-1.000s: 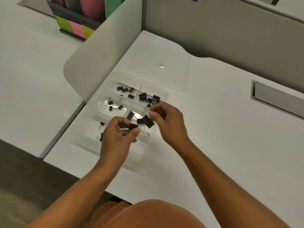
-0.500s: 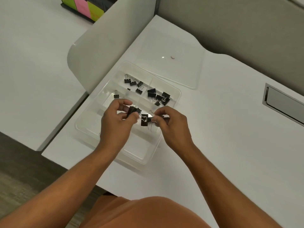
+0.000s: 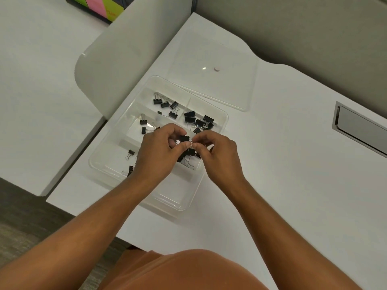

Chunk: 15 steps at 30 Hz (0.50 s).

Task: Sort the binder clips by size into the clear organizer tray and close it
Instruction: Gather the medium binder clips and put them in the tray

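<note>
Since the earlier frame both hands have drawn together above the tray, which sits open on the white table by grey partitions. The left hand and right hand each pinch one binder clip between curled fingertips.

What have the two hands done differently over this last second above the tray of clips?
The left hand and right hand drew together until their fingertips meet over the organizer tray, both now pinching one binder clip where each held its own. The sorted clips in the far compartments and the lid behind stayed put.
</note>
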Tool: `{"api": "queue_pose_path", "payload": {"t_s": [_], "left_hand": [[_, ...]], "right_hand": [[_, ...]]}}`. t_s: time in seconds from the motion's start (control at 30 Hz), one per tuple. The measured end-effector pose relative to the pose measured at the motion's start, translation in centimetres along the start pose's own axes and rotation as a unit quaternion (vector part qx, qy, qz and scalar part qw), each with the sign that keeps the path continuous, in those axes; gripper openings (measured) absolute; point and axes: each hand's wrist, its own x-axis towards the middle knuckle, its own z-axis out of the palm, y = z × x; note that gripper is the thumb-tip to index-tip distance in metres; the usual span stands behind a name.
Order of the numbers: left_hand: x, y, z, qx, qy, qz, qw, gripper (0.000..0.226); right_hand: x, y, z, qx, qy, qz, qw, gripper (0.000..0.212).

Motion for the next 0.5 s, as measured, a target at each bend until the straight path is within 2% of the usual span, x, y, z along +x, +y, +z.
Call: {"api": "queue_pose_path", "payload": {"t_s": [0.1, 0.2, 0.33, 0.5], "left_hand": [[0.7, -0.5, 0.4, 0.075, 0.012, 0.025, 0.997, 0.021], [1.0, -0.6, 0.8, 0.132, 0.025, 0.04, 0.99, 0.025], [0.5, -0.7, 0.8, 0.134, 0.045, 0.06, 0.988, 0.04], [-1.9, 0.6, 1.9, 0.118, 0.076, 0.114, 0.983, 0.03]], "right_hand": [[0.9, 0.6, 0.5, -0.081, -0.018, 0.001, 0.997, 0.012], [1.3, 0.9, 0.8, -0.107, -0.018, 0.004, 0.994, 0.016], [0.4, 0.8, 0.1, -0.07, 0.028, -0.024, 0.997, 0.021], [-2.7, 1.8, -1.4, -0.027, 0.069, -0.03, 0.997, 0.023]]}}
